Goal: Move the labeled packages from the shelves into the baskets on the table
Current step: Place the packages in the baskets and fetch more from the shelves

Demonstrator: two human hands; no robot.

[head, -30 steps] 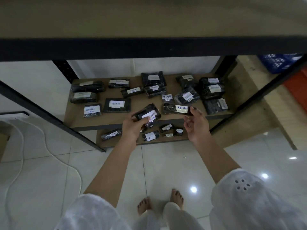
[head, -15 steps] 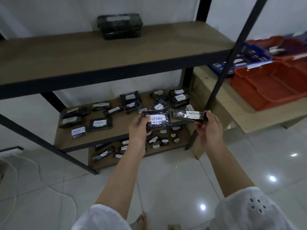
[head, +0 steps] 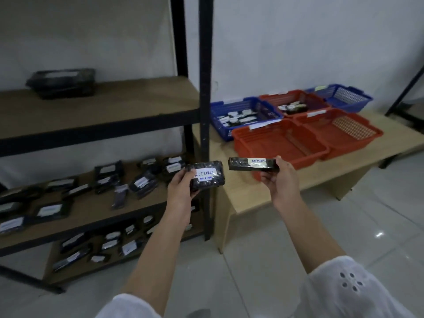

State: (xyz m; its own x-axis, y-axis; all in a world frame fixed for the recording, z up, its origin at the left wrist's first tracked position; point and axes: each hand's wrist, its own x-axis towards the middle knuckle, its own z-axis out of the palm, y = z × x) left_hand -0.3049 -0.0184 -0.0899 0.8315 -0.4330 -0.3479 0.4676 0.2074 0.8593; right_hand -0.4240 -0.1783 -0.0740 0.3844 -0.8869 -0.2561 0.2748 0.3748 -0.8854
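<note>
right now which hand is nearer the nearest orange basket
Right. The right hand holds the long package just before the near wall of the orange basket; the left hand grips the wide package further left, by the shelf post.

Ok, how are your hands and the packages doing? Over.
Left hand holds a black RETURN package. Right hand holds a longer RETURN package. Neither in a basket yet; empty orange basket just ahead, nothing blocking.
</note>
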